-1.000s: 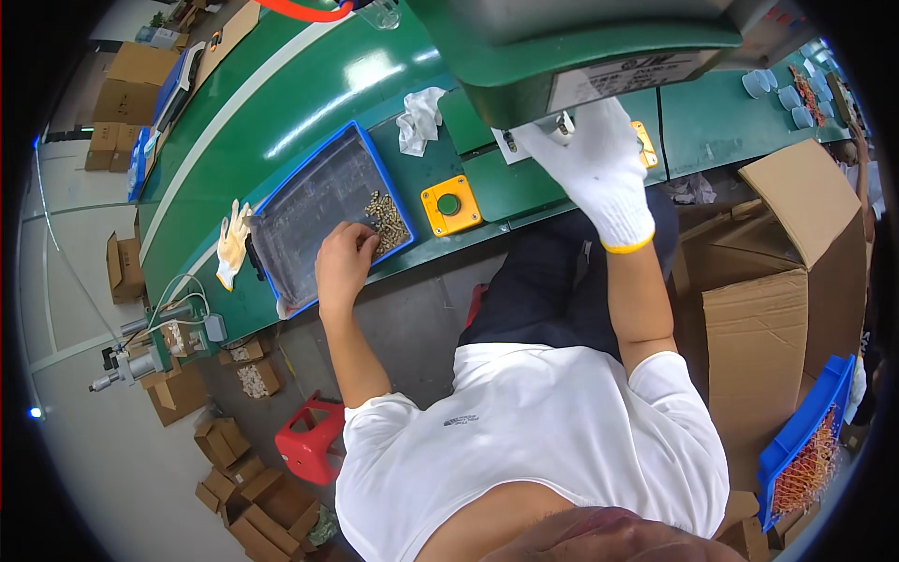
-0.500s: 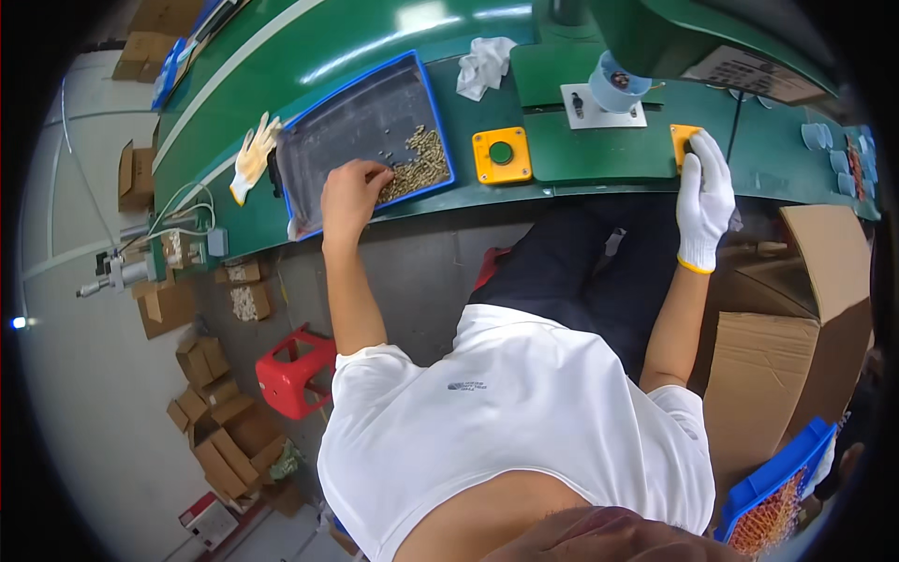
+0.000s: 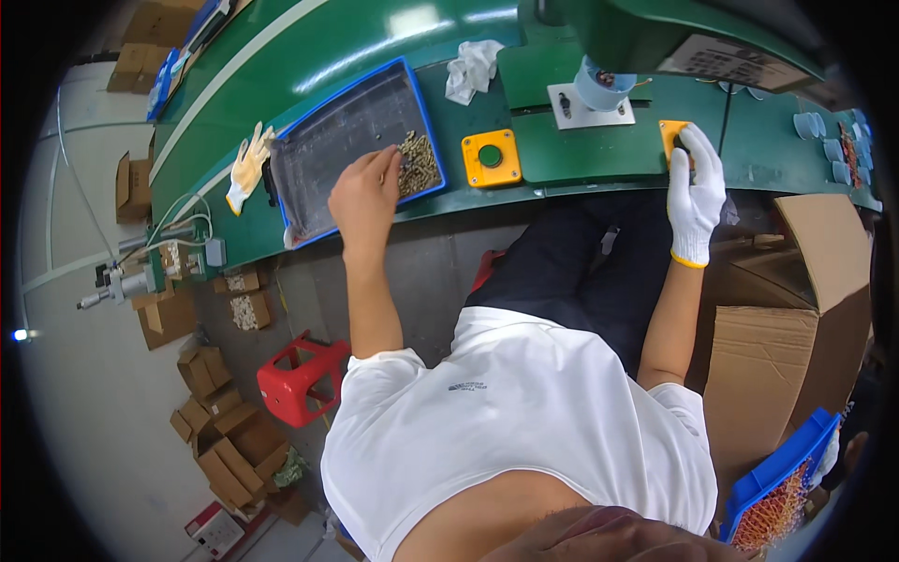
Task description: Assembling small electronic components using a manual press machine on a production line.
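My bare left hand (image 3: 366,200) is over the front part of a blue-rimmed tray (image 3: 409,79), its fingers pinched together beside a heap of small brass-coloured metal parts (image 3: 419,166). Whatever is between the fingertips is too small to make out. My right hand (image 3: 696,201), in a white knitted glove with a yellow cuff, lies with fingers stretched out on a yellow button box (image 3: 670,130), partly covering its dark button. Midway between my hands stands a second yellow box (image 3: 491,158) with a green button. Past it, a light-blue cup (image 3: 602,91) sits on a metal plate (image 3: 563,110).
A green machine head (image 3: 646,42) overhangs the cup. A crumpled white cloth (image 3: 471,70) and a spare glove (image 3: 247,170) lie on the green bench. Blue cups (image 3: 807,125) stand at the right. Below are an open carton (image 3: 763,365) and a red stool (image 3: 302,379).
My left hand has shifted slightly right and away from me over the tray, nearer the parts. My gloved right hand stays on the button box. The whole view has moved a little.
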Available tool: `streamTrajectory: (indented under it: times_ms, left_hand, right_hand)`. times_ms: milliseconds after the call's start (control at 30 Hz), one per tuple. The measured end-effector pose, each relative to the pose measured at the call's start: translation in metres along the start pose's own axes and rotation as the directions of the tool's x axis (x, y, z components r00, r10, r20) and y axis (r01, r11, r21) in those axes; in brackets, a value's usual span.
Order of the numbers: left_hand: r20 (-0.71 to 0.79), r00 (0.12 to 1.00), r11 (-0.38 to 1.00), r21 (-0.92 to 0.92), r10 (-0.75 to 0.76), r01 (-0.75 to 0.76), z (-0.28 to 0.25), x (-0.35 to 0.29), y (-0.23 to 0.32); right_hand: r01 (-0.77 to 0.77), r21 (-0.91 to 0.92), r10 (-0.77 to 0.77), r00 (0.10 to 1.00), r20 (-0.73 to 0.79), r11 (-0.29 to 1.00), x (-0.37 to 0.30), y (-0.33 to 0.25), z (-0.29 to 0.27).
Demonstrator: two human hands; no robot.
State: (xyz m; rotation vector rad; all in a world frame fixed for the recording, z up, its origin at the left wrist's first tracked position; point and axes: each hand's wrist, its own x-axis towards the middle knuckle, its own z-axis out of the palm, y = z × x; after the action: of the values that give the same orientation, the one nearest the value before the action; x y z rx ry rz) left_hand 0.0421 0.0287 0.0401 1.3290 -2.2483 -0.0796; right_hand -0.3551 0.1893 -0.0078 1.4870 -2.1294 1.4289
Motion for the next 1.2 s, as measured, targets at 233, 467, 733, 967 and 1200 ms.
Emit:
streamTrajectory:
  times_ms: [233, 467, 733, 967, 1200]
  left_hand:
    - [-0.195, 0.869, 0.843, -0.221, 0.454, -0.49, 0.04, -0.008, 0.047]
    - [-0.171, 0.844, 0.828, -0.172, 0.508, -0.533, 0.044, -0.003, 0.055]
    - [-0.155, 0.886, 0.863, -0.205, 0.436, -0.461, 0.05, 0.006, 0.073]
    - [-0.199, 0.9, 0.858, -0.281, 0.388, -0.431, 0.054, 0.019, 0.08]
    - [-0.191, 0.952, 0.834, -0.462, 0.238, -0.301, 0.064, 0.04, 0.119]
  right_hand:
    - [0.078, -0.059, -0.082, 0.994, -0.078, 0.995, 0.007, -0.009, -0.009]
    - [0.086, -0.079, -0.092, 0.992, -0.085, 0.993, 0.006, -0.01, -0.005]
    - [0.084, -0.084, -0.088, 0.995, -0.049, 0.993, 0.005, -0.011, -0.006]
    - [-0.124, 0.075, 0.124, 0.992, 0.007, 0.989, 0.001, -0.01, -0.016]
    - [-0.224, 0.173, 0.224, 0.974, 0.023, 0.959, -0.009, 0.006, -0.009]
